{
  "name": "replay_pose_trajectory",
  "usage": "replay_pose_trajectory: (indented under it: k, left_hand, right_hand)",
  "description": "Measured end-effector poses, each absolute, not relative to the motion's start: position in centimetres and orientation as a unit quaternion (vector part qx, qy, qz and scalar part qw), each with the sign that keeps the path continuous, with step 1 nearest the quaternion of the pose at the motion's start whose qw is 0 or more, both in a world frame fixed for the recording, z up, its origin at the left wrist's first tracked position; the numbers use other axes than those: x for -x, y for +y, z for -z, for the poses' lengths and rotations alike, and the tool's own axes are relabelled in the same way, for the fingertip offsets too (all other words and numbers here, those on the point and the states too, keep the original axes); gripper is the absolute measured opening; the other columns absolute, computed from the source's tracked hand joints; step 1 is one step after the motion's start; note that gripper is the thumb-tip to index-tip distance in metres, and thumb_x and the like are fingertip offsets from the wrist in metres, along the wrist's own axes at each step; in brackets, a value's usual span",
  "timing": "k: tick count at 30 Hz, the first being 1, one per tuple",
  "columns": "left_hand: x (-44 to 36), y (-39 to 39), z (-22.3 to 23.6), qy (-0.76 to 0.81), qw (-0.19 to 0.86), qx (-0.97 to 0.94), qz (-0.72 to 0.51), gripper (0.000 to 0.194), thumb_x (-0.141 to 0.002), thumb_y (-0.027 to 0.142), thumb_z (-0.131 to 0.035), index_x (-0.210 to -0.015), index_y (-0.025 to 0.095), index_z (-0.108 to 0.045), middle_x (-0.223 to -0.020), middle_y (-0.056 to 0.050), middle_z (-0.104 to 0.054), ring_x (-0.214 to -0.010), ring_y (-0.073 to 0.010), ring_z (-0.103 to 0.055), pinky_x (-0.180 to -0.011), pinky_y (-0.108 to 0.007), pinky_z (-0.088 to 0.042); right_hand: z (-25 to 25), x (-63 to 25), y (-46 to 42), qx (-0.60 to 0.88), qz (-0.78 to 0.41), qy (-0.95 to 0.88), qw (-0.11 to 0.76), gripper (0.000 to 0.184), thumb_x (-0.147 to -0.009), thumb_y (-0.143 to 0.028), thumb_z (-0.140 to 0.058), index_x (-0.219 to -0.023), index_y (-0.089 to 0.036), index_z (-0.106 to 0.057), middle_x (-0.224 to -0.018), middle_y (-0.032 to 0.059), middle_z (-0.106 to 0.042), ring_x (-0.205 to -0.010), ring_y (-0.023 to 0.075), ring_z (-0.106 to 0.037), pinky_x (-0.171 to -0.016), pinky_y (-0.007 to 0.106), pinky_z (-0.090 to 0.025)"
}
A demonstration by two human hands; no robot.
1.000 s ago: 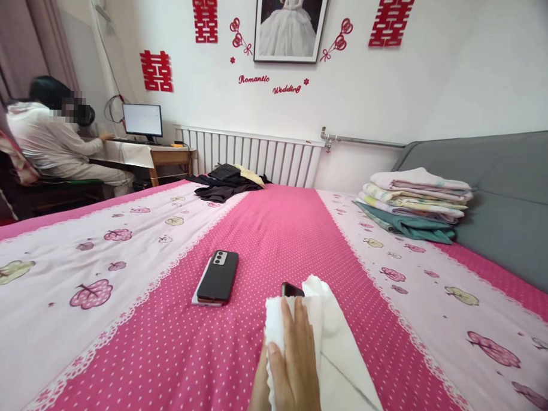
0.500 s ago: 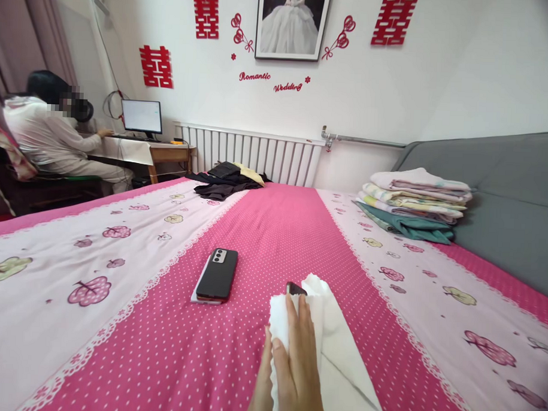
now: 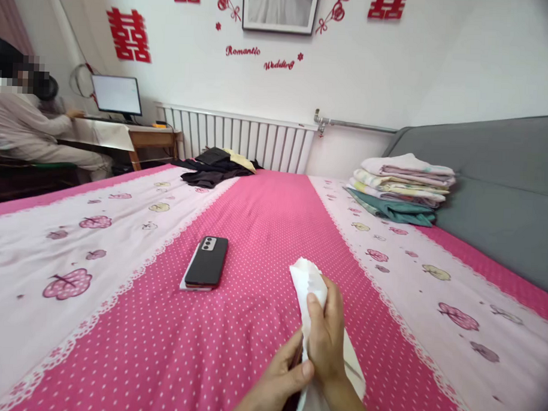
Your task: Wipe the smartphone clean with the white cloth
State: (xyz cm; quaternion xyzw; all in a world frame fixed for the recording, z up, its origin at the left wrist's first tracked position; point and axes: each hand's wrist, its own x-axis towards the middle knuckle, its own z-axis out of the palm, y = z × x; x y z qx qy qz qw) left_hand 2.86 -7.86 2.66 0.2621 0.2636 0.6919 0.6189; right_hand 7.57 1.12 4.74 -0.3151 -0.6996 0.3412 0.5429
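Note:
Near the bottom centre, my right hand [image 3: 327,330] is closed around a white cloth [image 3: 308,278] with a scalloped edge, its thumb pressing on the near side. The cloth is bunched upright above the fingers, and a loose part hangs down on the right. My left hand [image 3: 281,373] is just left of it, fingers and thumb gripping a dark, flat thing [image 3: 290,404] against the cloth. Most of that thing is covered by the hands and cloth, so its kind does not show.
A black phone [image 3: 208,261] lies on a pale flat item to the left on the pink bedspread [image 3: 255,229]. Folded cloths [image 3: 400,189] are stacked by the grey headboard [image 3: 491,177]. Dark clothes [image 3: 216,167] lie near the radiator [image 3: 240,135]. A person [image 3: 29,119] sits at a desk.
My right hand has gone from lying flat on the cloth to gripping it, bunching it up. My left hand's thumb now shows. The view has shifted slightly down and right.

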Motion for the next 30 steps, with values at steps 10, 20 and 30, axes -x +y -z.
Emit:
replay_pose_trajectory:
  k: [10, 20, 30]
  left_hand:
    - [-2.6, -7.7, -2.6, 0.269, 0.662, -0.224, -0.663, 0.059, -0.069, 0.025, -0.073, -0.126, 0.025, -0.055, -0.12, -0.009, -0.063, -0.117, -0.03, -0.052, -0.104, -0.043, -0.032]
    - [-3.1, -7.8, -3.0, 0.286, 0.629, -0.203, -0.694, 0.045, -0.066, 0.024, -0.075, -0.11, 0.019, -0.068, -0.101, -0.009, -0.071, -0.109, -0.0292, -0.058, -0.102, -0.04, -0.033]
    - [-2.6, -8.1, -2.9, 0.271, 0.636, -0.097, -0.715, 0.049, -0.072, 0.023, -0.07, -0.12, 0.02, -0.061, -0.099, -0.01, -0.072, -0.104, -0.0285, -0.062, -0.099, -0.042, -0.038]
  right_hand:
    - [-5.2, -8.0, 2.5, 0.26, -0.301, -0.728, 0.559, 0.028, -0.095, -0.032, -0.029, -0.085, -0.02, -0.052, -0.08, 0.0005, -0.053, -0.075, 0.016, -0.049, -0.071, 0.03, -0.038]
    - [-5.0, -8.0, 3.0, 0.3, -0.358, -0.678, 0.567, 0.037, -0.096, -0.04, -0.028, -0.068, -0.021, -0.044, -0.066, -0.0012, -0.049, -0.06, 0.0138, -0.046, -0.059, 0.027, -0.037]
    - [-2.5, -5.9, 2.0, 0.376, -0.447, -0.63, 0.512, 0.055, -0.09, -0.055, -0.031, -0.129, -0.017, -0.043, -0.127, 0.0143, -0.052, -0.121, 0.0263, -0.046, -0.1, 0.042, -0.034]
